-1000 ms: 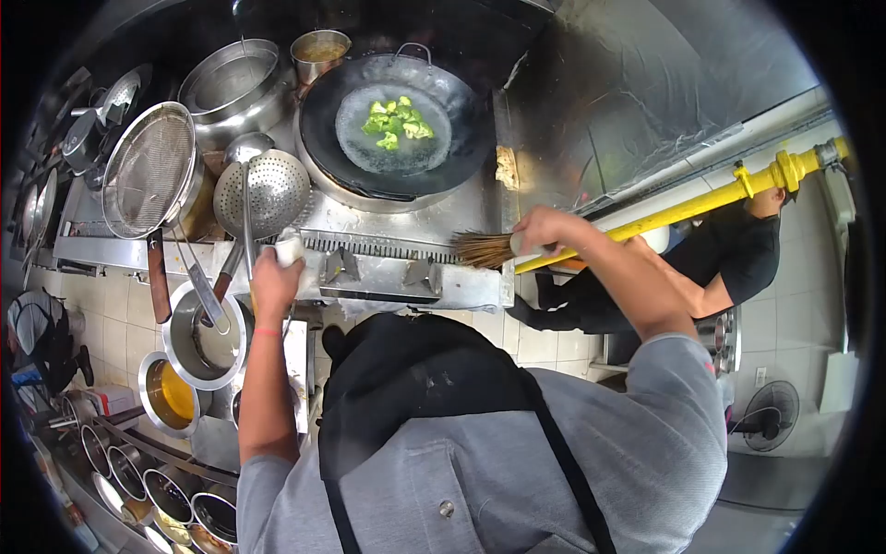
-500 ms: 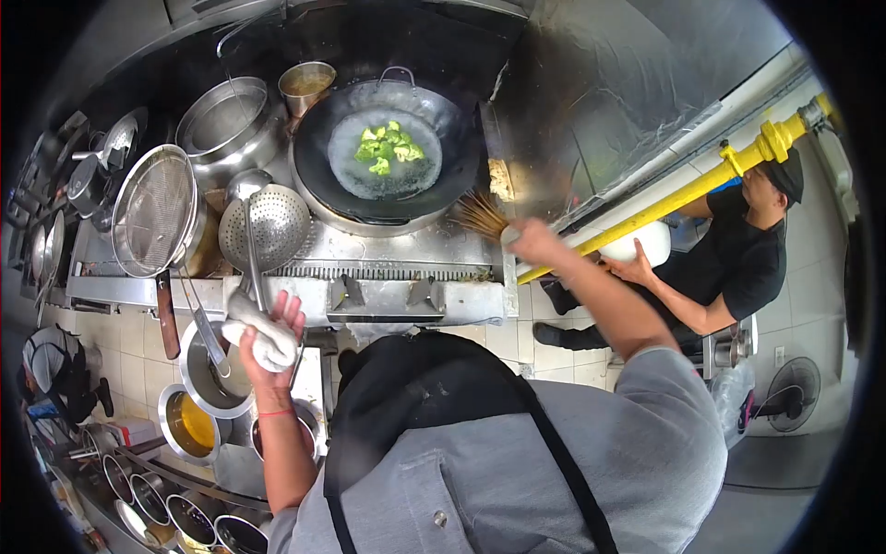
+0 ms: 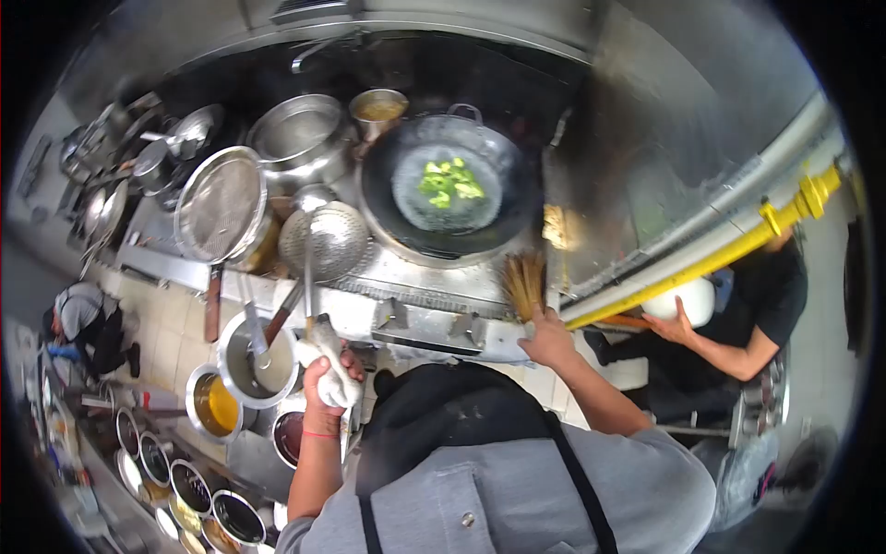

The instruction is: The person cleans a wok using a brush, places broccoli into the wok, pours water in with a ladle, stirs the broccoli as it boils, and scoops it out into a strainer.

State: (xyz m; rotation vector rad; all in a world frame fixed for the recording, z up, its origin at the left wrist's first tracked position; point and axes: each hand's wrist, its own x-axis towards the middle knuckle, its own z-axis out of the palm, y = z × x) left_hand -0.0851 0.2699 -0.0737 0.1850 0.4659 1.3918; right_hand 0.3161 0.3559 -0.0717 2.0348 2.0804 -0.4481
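Note:
My left hand (image 3: 334,377) is closed around a folded white cloth (image 3: 325,349) at the stove's front edge. A ladle handle (image 3: 309,268) runs down to the cloth; whether I grip it too is hidden. In my right hand (image 3: 551,338) is a bamboo wok brush (image 3: 524,282), its bristles pointing up over the stove's front right corner. Behind it, a black wok (image 3: 517,180) holds cloudy bubbling liquid with green broccoli florets (image 3: 450,182) in the middle. A perforated skimmer (image 3: 325,242) lies left of the wok.
A mesh strainer (image 3: 220,203), a steel pot (image 3: 295,129) and a small pot (image 3: 379,108) crowd the stove's left. Below stand a bowl of yellow liquid (image 3: 217,406) and several containers. A yellow pipe (image 3: 692,268) runs along the right, near a person (image 3: 761,314) holding a white bowl (image 3: 678,300).
The camera view has shifted, moving the stove right and down in the picture. My right hand has drawn the brush nearer the front edge. My left fingers, spread before, are now closed around the cloth.

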